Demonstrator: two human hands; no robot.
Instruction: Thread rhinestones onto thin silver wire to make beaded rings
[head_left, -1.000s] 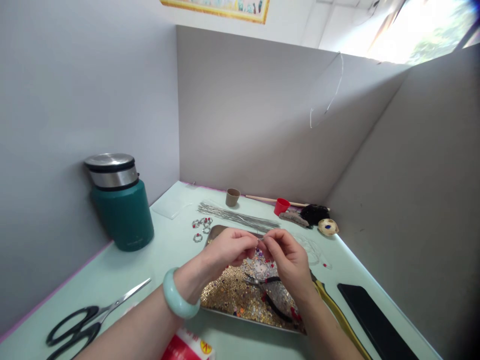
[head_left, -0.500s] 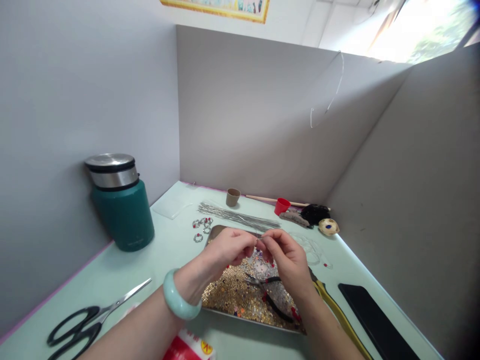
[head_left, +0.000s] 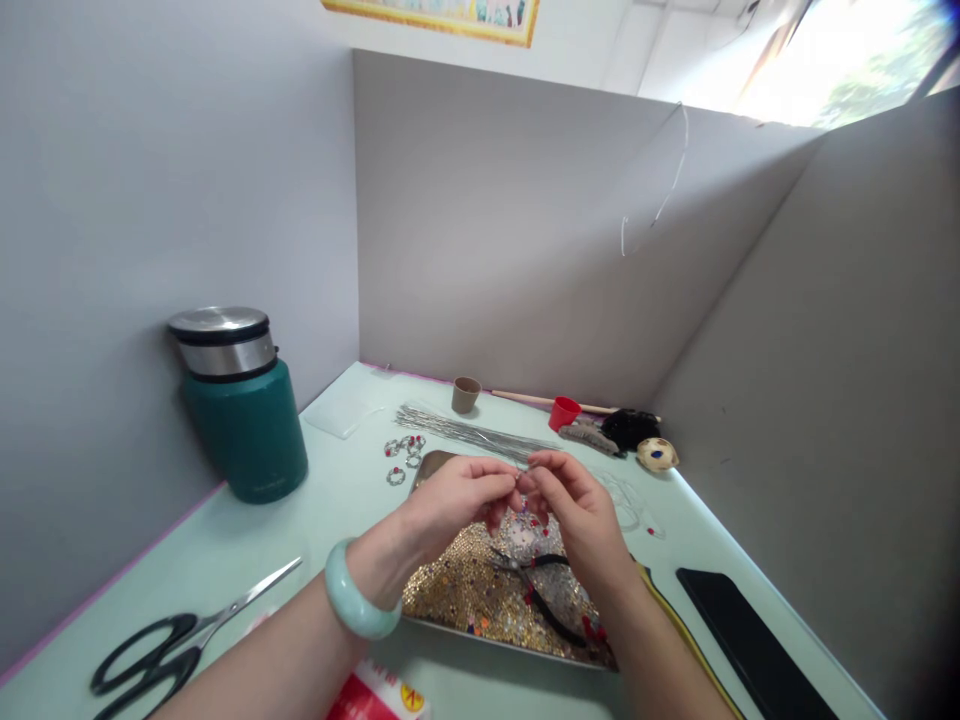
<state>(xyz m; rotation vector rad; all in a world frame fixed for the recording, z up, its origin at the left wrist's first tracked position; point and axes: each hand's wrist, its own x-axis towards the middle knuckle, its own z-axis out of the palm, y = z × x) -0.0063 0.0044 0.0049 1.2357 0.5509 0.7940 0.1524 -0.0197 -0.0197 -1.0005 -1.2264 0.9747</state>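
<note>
Both hands, left hand (head_left: 457, 497) and right hand (head_left: 574, 505), meet fingertip to fingertip, pinching a tiny beaded piece (head_left: 523, 484) (too small to make out) above the bead tray (head_left: 420, 470), so strays drop in.

Desk (head_left: 352, 490): pale mint top, pink strip along its left edge. Grey partitions on three sides: left panel (head_left: 150, 180), back panel (head_left: 510, 230), right panel (head_left: 840, 350). White wall above the back panel carries a gold-framed picture (head_left: 442, 15), cropped by the top edge. Window (head_left: 847, 55) at upper right, bright daylight, greenery outside.
</note>
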